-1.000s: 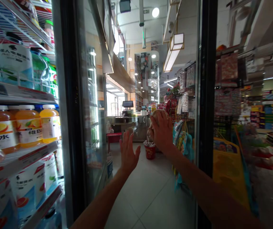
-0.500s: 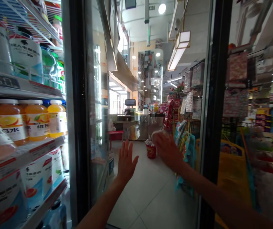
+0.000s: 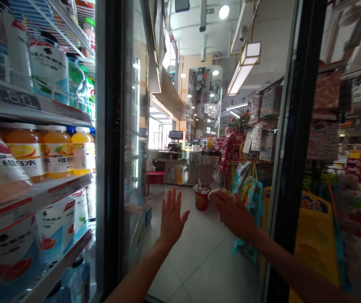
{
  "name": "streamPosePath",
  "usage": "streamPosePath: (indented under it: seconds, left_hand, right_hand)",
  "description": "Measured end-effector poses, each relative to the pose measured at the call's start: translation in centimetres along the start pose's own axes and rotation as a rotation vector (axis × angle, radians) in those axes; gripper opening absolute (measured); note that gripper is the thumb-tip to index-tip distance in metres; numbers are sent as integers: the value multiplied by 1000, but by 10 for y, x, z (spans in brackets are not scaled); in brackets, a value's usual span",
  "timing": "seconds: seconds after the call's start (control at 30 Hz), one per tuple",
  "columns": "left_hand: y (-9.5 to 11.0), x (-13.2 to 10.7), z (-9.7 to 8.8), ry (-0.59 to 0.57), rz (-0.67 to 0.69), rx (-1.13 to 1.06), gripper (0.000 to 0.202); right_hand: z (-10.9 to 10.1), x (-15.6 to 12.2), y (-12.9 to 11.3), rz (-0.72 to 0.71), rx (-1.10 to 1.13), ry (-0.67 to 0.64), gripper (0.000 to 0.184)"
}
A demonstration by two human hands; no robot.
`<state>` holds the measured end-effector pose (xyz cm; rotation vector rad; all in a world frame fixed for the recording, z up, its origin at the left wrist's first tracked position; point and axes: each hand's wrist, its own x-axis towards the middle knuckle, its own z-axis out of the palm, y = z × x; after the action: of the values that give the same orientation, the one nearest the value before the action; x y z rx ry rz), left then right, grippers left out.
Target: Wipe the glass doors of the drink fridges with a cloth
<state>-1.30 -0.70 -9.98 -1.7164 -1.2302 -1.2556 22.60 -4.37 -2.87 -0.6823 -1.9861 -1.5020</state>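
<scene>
A glass cooler door (image 3: pixel 196 256) in a dark frame stands open in front of me. My left hand (image 3: pixel 171 216) rests flat against the pane, with fingers stretched upward and the thumb out to the side. To its right, my right hand (image 3: pixel 237 214) presses a whitish cloth (image 3: pixel 216 193) to the same glass. Only the cloth's edge shows beyond the fingers; the palm hides the remainder.
At the left, cooler shelves (image 3: pixel 69 183) hold orange drink bottles (image 3: pixel 58 151) and several larger bottles. Through the glass appear a red bucket (image 3: pixel 201 199), a counter (image 3: pixel 180 168) and hanging goods. A yellow rack (image 3: pixel 314 235) stands beyond the door's right frame (image 3: pixel 294 139).
My right hand and the cloth have moved right and slightly down over the glass. My left hand stays flat on it. The view has shifted a little, moving the door frame rightward.
</scene>
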Motion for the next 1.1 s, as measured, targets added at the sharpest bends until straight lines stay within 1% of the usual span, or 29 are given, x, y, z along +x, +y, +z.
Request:
streamPosePath:
  seconds: [0.07,0.1,0.13,0.17,0.27,0.3,0.33,0.43,0.47,0.5,0.53,0.6,0.63,0.67,0.7,0.8,0.83,0.87,0.9,0.97,1.0,1.03,1.07,1.1]
  left_hand:
    - [0,-1,0,7,1,5,67]
    - [0,-1,-1,10,-1,10,68]
    - [1,0,-2,15,-2,13,68]
    - [2,1,-3,21,4,16,68]
    - [7,12,-8,39,70,21,69]
    - [8,17,-9,41,92,23,69]
    - [10,22,-11,38,106,26,69]
    - [11,33,-13,1,98,33,69]
    - [10,34,-14,-14,96,34,68]
    - [8,35,-14,-27,100,34,68]
    - [7,35,-15,-36,108,35,67]
    - [3,34,-16,-48,130,36,66]
    - [2,33,-16,-55,138,34,66]
    - [1,32,-17,-63,142,29,67]
    - [1,32,-17,-68,140,22,67]
    - [3,32,-18,-84,114,-5,69]
    - [4,32,-18,-87,107,-11,69]
    - [4,32,-17,-88,104,-15,69]
    - [4,32,-17,-89,105,-17,69]
    - [4,32,-16,-83,112,-18,69]
    - [4,31,-15,-80,113,-19,69]
    - [4,31,-15,-78,112,-21,68]
    - [4,31,-15,-75,109,-25,68]
    - [4,31,-14,-74,105,-30,68]
  right_hand:
    - [-1,8,2,196,-57,34,43]
    - [-1,12,2,269,-78,45,44]
    - [0,16,0,285,-83,51,44]
    - [1,18,-3,242,-71,48,43]
    - [8,27,-12,-2,-5,12,43]
    - [10,32,-12,-20,0,16,43]
    - [11,39,-10,19,-8,30,43]
    - [11,55,-5,256,-67,97,45]
    - [11,56,-6,281,-74,99,45]
    - [12,53,-10,252,-67,84,45]
    - [12,48,-16,171,-47,60,45]
    - [13,33,-24,-56,9,-1,43]
    - [13,26,-25,-124,26,-15,43]
    - [11,21,-21,-129,26,-13,42]
    - [9,18,-15,-71,8,3,41]
    - [-2,13,9,271,-95,77,41]
    - [-5,9,13,329,-109,78,41]
    - [-7,4,14,331,-104,67,42]
    - [-8,-3,14,279,-82,45,41]
    - [-10,-17,12,114,-23,-8,42]
    - [-10,-22,13,77,-10,-16,42]
    - [-12,-24,17,99,-16,-8,43]
    - [-14,-24,23,176,-41,15,44]
    - [-17,-22,29,286,-76,47,45]
